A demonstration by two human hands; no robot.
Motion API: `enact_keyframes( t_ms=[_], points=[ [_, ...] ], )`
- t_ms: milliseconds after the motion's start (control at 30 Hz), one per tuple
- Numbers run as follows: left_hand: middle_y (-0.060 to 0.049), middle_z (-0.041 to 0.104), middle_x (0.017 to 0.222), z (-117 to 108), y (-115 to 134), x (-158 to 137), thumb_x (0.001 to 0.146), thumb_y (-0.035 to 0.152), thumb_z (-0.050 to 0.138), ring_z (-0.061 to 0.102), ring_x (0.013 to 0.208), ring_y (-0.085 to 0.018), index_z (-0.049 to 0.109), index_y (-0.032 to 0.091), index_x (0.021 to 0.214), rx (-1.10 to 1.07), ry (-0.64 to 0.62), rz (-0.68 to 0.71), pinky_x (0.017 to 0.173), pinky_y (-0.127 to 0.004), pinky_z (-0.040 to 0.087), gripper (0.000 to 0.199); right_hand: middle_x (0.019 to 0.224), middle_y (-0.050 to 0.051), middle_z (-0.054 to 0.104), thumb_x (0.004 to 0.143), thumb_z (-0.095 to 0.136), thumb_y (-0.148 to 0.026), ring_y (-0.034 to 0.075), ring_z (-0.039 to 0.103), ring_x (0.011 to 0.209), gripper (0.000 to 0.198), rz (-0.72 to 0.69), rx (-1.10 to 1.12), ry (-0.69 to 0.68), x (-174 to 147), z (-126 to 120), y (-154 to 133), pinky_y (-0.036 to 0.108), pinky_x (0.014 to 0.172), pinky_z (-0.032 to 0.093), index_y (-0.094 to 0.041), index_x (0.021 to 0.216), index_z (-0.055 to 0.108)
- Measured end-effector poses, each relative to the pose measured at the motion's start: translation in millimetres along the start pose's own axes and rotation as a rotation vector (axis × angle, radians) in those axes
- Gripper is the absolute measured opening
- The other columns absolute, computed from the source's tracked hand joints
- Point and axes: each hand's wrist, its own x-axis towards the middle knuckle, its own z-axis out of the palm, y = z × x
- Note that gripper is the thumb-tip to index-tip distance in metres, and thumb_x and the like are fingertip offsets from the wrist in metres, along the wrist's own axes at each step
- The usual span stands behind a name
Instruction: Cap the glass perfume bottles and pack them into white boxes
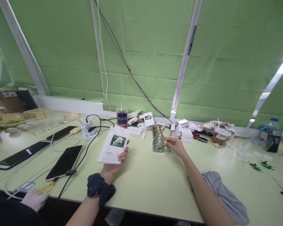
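My left hand [113, 163] grips a white leaflet [113, 145] with a flower photo, thumb pinched on its right edge, raised above the table [151, 185], dark scrunchie [101, 189] on the wrist. To the right, my right hand [176, 147] reaches far, arm stretched out, fingers closed on something small I can't make out, just beside the glass jar [158, 138] lying on its side. Phones [65, 161] lie left.

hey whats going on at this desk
A person sits at a pale green table. The left hand holds up a white leaflet with a flower photo. The right hand reaches to a glass jar lying on its side, pinching something thin at its mouth. Phones charge at the left.
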Motion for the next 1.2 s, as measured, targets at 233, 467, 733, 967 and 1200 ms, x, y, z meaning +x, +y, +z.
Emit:
enact_keyframes(
  t_ms=[233,467,733,967,1200],
  points=[
    [-0.002,0.044,0.068,-12,1,4,0.086,0.016,0.036,0.034,0.04,-0.004,0.05,0.004,0.121,-0.048,0.007,-0.015,0.03,-0.013,0.033,0.04,0.064,0.005,0.067,0.063,0.07,-0.051,0.022,0.066,0.063,0.038,-0.049,-0.046,0.005,3,-2,8,0.041,0.068,0.057,-0.017,0.079,0.07],
    [-0.002,0.044,0.069,-7,2,2,0.086,0.013,0.035,0.033,0.038,-0.004,0.054,0.009,0.114,0.007,0.037,-0.022,0.029,-0.013,0.031,0.035,0.071,0.004,0.066,0.065,0.069,-0.051,0.017,0.061,0.06,0.038,-0.049,-0.047,0.029,5,-3,9,0.033,0.06,0.054,-0.017,0.083,0.066],
    [-0.003,0.044,0.069,-7,2,3,0.085,0.011,0.03,0.034,0.037,-0.003,0.055,0.009,0.107,0.014,0.041,-0.031,0.027,-0.012,0.031,0.034,0.069,0.004,0.064,0.061,0.069,-0.053,0.017,0.06,0.062,0.038,-0.029,-0.037,0.027,6,-2,7,0.032,0.06,0.052,-0.018,0.076,0.062],
    [-0.003,0.044,0.07,-5,2,1,0.088,0.011,0.025,0.036,0.037,-0.003,0.054,0.009,0.106,0.008,0.047,-0.034,0.028,-0.011,0.032,0.035,0.07,0.005,0.066,0.064,0.067,-0.048,0.018,0.059,0.062,0.034,-0.044,-0.069,0.034,3,3,4,0.032,0.061,0.051,-0.017,0.078,0.067],
    [-0.003,0.045,0.07,-9,2,2,0.087,0.01,0.028,0.036,0.037,-0.003,0.052,0.009,0.111,-0.007,0.013,-0.047,0.028,-0.012,0.032,0.035,0.082,0.009,0.07,0.069,0.068,-0.045,0.022,0.066,0.076,0.03,-0.148,-0.092,0.118,4,22,-7,0.035,0.071,0.054,-0.017,0.079,0.067]
  ],
)
